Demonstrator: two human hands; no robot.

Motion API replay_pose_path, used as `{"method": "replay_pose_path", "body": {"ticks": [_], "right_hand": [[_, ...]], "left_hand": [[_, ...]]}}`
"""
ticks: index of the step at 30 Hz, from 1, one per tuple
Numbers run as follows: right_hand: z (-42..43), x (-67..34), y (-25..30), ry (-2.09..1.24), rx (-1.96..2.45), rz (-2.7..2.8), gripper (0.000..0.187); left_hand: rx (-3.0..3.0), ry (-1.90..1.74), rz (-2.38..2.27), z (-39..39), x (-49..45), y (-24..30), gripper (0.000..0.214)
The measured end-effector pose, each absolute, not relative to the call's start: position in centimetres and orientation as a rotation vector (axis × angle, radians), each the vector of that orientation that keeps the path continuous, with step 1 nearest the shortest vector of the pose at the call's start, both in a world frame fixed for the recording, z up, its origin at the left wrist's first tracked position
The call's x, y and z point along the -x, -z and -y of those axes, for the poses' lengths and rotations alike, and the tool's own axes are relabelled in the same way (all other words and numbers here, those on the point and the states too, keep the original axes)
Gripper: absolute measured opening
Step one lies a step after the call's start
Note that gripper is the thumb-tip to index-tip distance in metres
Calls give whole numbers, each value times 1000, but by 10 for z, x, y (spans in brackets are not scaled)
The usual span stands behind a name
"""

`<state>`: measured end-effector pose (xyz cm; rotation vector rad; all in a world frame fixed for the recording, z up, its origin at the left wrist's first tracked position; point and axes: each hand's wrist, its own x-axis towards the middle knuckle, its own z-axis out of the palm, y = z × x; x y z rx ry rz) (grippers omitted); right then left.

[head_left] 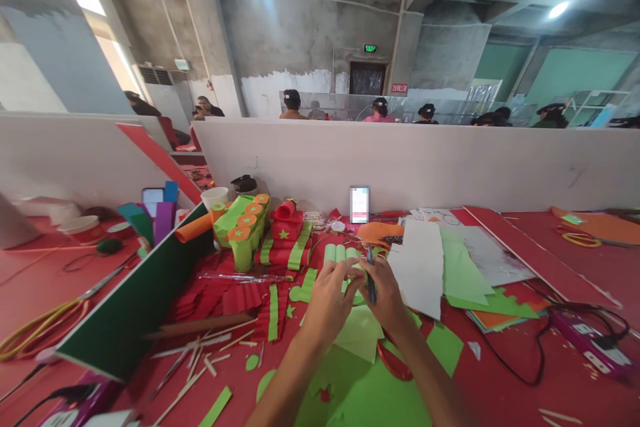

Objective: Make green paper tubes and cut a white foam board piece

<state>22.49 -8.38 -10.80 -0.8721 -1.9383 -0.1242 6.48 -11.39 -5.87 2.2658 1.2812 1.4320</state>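
Observation:
Side by side, both my hands work at a row of pale green paper rolls [341,253] over the middle of the red table. My left hand [330,290] is closed, its fingers curled against the near side of the rolls. In my right hand [385,290] is a slim dark pen-like tool [371,277], pointing up between the fingers; its tip is hard to make out. Under my wrists lie a pale green sheet [361,332] and a larger bright green sheet [370,387]. Red-handled scissors [395,361] are partly hidden by my right forearm.
Left of my hands stand green-and-orange paper pieces [245,220] and red rolls with green strips [285,253]. Thin wooden sticks [193,373] lie nearer. A dark green board [135,300] borders the left; white paper [417,267], a phone [359,205] and a purple power strip [583,343] are around.

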Motion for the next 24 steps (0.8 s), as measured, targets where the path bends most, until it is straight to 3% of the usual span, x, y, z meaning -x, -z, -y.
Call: {"method": "replay_pose_path", "body": {"ticks": [17, 20, 24], "right_hand": [[85, -225, 106, 77, 867, 1921, 48], [91, -226, 100, -53, 890, 1840, 42], [100, -228, 94, -475, 887, 1652, 46]], "left_hand": [[-2229, -1434, -1213, 115, -64, 59, 27], [-2068, -1589, -1161, 113, -60, 57, 21], [-1676, -1731, -1091, 103, -46, 52, 22]]}}
